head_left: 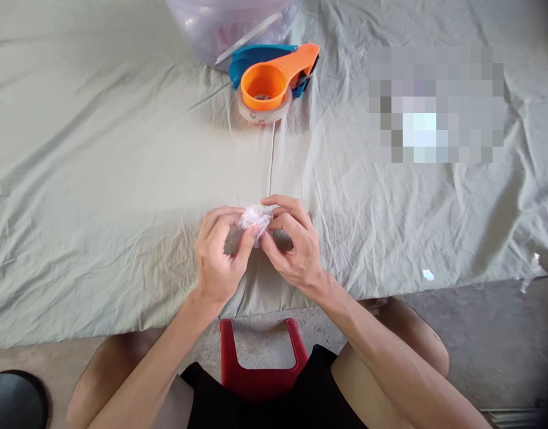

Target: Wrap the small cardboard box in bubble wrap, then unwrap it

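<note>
Pinching a small crumpled plastic wad (255, 218) between both hands: left hand (220, 253) at seven o'clock of it, right hand (292, 244) at four, fingertips of each closed on it, above the near edge of the grey cloth (99, 179). Straight up at twelve o'clock, well apart, an orange tape dispenser (274, 80). Down at six, a red stool (260, 363).

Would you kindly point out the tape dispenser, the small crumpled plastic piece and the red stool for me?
tape dispenser (274, 74): head view, on its orange body.
crumpled plastic piece (255, 217): head view, on its visible middle between the fingers.
red stool (260, 375): head view, on its front edge.
</note>
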A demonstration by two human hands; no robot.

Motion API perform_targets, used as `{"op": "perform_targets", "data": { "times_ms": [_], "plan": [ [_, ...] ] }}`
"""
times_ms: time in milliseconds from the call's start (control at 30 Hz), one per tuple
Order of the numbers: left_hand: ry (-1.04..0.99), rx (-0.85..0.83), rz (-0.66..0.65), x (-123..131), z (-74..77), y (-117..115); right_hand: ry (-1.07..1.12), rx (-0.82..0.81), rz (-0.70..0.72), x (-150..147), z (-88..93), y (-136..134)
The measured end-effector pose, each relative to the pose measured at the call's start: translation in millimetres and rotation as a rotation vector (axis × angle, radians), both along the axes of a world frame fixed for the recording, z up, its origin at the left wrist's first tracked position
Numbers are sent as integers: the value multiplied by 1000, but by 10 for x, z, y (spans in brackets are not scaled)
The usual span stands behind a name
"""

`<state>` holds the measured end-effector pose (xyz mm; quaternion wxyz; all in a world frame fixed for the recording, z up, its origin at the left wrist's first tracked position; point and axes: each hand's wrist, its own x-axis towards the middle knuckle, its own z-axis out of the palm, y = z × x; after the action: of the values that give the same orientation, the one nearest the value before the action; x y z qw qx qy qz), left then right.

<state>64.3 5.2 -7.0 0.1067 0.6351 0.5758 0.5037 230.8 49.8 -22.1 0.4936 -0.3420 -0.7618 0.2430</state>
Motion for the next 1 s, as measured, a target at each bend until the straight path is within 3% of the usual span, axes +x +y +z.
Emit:
{"op": "perform_targets", "data": {
  "times_ms": [133,367,667,833,1000],
  "plan": [
    [-208,-34,103,119,-43,57,-54,19,-43,-32,-4,-28],
    [-378,-1,66,135,-81,146,-195,180,-83,-28,-66,-87],
    [53,61,87,24,-109,140,-273,183,-64,18,-13,-142],
    [273,78,-93,-65,-150,47,-278,140,-33,59,-27,-150],
    [411,-66,-271,-234,-113,-18,-281,13,115,133,-15,-99]
  ]
}}
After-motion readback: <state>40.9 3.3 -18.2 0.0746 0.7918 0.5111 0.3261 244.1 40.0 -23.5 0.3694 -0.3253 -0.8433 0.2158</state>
